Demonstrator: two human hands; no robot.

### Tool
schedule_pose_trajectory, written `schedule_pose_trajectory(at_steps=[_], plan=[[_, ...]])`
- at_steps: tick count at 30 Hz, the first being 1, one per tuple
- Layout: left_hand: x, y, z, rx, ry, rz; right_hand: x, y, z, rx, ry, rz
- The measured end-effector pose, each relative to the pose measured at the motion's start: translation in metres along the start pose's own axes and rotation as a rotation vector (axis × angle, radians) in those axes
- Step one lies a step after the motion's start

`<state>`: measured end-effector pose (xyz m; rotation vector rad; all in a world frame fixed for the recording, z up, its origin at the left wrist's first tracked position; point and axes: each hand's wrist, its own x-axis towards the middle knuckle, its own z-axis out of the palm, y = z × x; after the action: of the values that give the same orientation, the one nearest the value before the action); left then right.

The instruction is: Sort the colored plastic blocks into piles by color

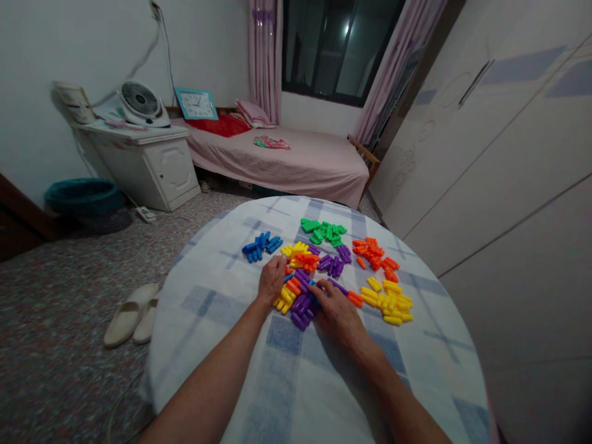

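Note:
A mixed pile of small finger-shaped plastic pieces, in purple, yellow, orange and blue, lies between my hands on the round table. My left hand rests at the pile's left edge with its fingers curled; what they hold, if anything, is hidden. My right hand reaches in from the right. Its bent fingertips are on a blue plastic piece, partly covered by the fingers. Just beyond my hands lie orange pieces and purple pieces.
Around the middle pile are groups of blue pieces, green pieces, orange pieces and yellow pieces. A checked cloth covers the table. A bed stands beyond, a wardrobe at right, slippers at left.

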<state>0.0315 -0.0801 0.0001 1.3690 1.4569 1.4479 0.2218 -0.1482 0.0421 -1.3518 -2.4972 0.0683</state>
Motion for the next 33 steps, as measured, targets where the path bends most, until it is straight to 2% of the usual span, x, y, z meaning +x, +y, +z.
schedule_pose_trajectory(at_steps=[5, 10, 14, 16, 19, 22, 28, 30, 33], plan=[[-0.001, 0.001, 0.001, 0.041, -0.029, 0.054, -0.004, -0.003, 0.001, 0.085, 0.057, 0.121], [-0.001, 0.006, 0.001, 0.039, -0.088, 0.107, -0.007, 0.005, 0.004, 0.284, 0.174, 0.199], [-0.001, 0.002, 0.003, 0.050, -0.132, 0.157, -0.006, 0.018, -0.010, 0.451, 0.291, 0.423], [0.000, -0.002, 0.004, 0.023, -0.114, 0.131, -0.007, 0.023, -0.021, 0.489, 0.312, 0.512], [0.002, -0.008, 0.004, -0.076, -0.085, 0.067, -0.010, 0.026, -0.035, 0.488, 0.232, 0.495], [0.005, -0.011, 0.004, -0.181, -0.019, -0.003, -0.014, 0.021, -0.040, 0.496, 0.164, 0.486], [0.007, -0.008, 0.003, -0.329, 0.062, -0.119, -0.016, 0.022, -0.040, 0.936, 0.327, 0.593], [0.006, -0.004, 0.003, -0.392, 0.075, -0.167, -0.020, 0.025, -0.045, 0.923, 0.328, 0.601], [0.005, 0.000, 0.000, -0.474, 0.095, -0.234, -0.032, 0.027, -0.051, 0.771, 0.199, 0.567]])
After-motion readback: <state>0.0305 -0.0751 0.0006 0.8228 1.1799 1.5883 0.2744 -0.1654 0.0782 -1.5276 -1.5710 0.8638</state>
